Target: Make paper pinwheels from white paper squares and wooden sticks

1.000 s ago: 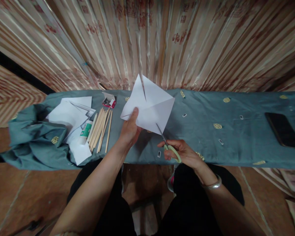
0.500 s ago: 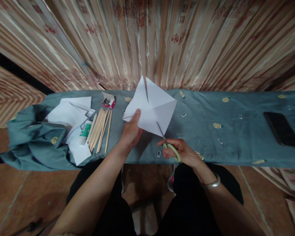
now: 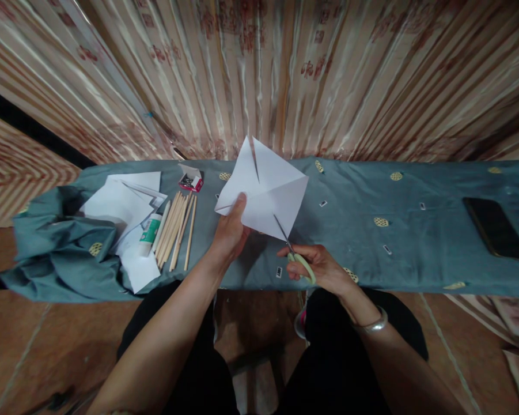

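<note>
White paper, creased, w/ slit at far corner, pinched in L hand, R hand gripping scissors.

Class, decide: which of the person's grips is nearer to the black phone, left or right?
Right. The right grip, holding the scissors, is left of the phone; the left grip, on the paper, is farther left.

The head camera is looking forward and down from above the lap, facing the left hand and right hand close by, the curtain beyond
</note>
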Motion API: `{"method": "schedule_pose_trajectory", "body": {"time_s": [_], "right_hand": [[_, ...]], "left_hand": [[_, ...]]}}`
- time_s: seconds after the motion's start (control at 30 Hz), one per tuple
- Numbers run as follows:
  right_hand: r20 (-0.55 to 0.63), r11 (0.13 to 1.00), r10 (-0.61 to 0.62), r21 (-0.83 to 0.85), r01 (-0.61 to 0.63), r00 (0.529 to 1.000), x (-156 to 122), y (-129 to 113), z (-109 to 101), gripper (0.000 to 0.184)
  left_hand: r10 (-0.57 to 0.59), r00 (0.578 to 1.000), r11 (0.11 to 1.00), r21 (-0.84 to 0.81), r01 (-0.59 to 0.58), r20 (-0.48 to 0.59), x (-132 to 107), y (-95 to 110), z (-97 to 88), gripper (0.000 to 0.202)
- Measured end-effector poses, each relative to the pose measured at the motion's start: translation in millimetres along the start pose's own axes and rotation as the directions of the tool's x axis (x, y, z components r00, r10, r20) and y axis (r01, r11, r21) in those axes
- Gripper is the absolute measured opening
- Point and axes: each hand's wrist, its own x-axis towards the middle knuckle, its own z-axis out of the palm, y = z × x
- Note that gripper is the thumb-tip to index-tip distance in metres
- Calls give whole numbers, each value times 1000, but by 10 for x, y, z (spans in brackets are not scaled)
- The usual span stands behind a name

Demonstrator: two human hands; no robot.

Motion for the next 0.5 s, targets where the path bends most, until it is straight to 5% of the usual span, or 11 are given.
{"method": "schedule_pose_trajectory", "body": {"time_s": [0.5], "right_hand": [[-15,998,-9,-59,8,1000,5,-23,-8,49]], "left_hand": [[-35,998,999,1,35,42,-15,-100,-30,22]]}}
